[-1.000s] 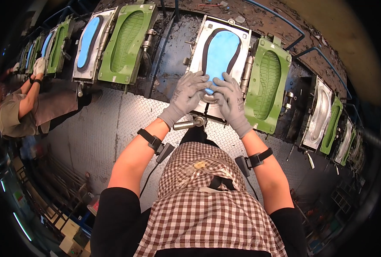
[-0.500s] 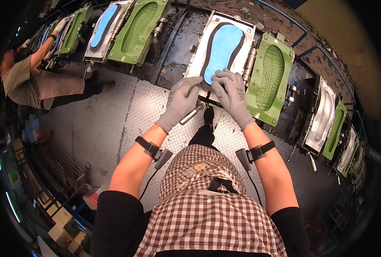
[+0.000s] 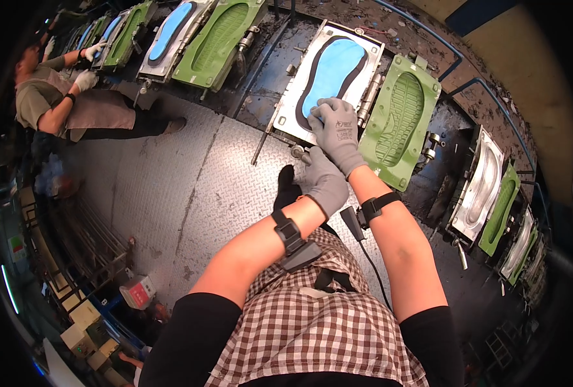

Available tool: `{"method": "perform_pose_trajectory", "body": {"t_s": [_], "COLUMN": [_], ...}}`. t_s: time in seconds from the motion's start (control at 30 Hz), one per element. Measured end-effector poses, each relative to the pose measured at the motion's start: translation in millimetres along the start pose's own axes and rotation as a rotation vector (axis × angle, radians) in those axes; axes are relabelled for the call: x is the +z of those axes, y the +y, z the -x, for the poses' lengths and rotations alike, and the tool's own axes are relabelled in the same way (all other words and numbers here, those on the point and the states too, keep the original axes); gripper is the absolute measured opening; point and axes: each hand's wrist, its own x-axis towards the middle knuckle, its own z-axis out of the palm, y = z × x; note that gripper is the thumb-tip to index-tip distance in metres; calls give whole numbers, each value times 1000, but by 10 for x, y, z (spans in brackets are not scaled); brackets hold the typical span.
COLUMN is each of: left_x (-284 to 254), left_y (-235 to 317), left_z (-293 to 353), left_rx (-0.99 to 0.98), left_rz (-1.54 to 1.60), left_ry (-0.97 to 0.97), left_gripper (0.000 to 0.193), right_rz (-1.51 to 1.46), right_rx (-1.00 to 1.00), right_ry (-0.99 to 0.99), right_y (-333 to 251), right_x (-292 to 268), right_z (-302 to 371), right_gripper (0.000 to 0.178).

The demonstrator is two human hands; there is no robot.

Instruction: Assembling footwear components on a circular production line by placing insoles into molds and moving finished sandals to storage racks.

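A blue shoe insole [image 3: 338,64] lies in the black-edged, sole-shaped middle of a silver metal mould [image 3: 294,97]. My right hand [image 3: 337,132], in a grey glove, rests on the insole's near end with its fingers bent and closed against it; the fingertips are partly hidden. Just below, my gloved left hand [image 3: 326,182] is closed round the metal handle [image 3: 301,153] at the mould's near edge, and its palm side is out of sight. Hinged to the mould's right side, the green mould half [image 3: 399,122] lies opened, showing a ribbed sole-shaped hollow.
More moulds stand along the bench, a green one [image 3: 219,45] and a blue-filled one [image 3: 171,32] at left, a bare silver one [image 3: 480,184] at right. A co-worker [image 3: 58,103] works at far left. Tread-plate floor [image 3: 164,187] lies below; a blue rail [image 3: 422,29] runs behind.
My left hand has left the insole's near end and moved down and right to the handle. My right hand stays at the insole, shifted slightly left. The co-worker's arms have moved.
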Motion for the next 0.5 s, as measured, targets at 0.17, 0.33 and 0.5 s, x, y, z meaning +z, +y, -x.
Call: {"method": "perform_pose_trajectory", "body": {"t_s": [0.17,0.33,0.5], "left_x": [68,-650,492], "left_y": [237,1443,2202], "left_z": [327,-314,-1127], "left_rx": [-195,591,340], "left_rz": [-157,-435,-439], "left_ry": [-10,-169,-292], "left_gripper": [60,69,60], "right_rz": [-36,-256,-233], "right_rx": [-21,194,361], "right_ry": [6,74,202], "right_y": [213,-55,-161], "right_x": [-134,-432,-921], "right_z": [96,397,959], "right_gripper": [21,29,26]}}
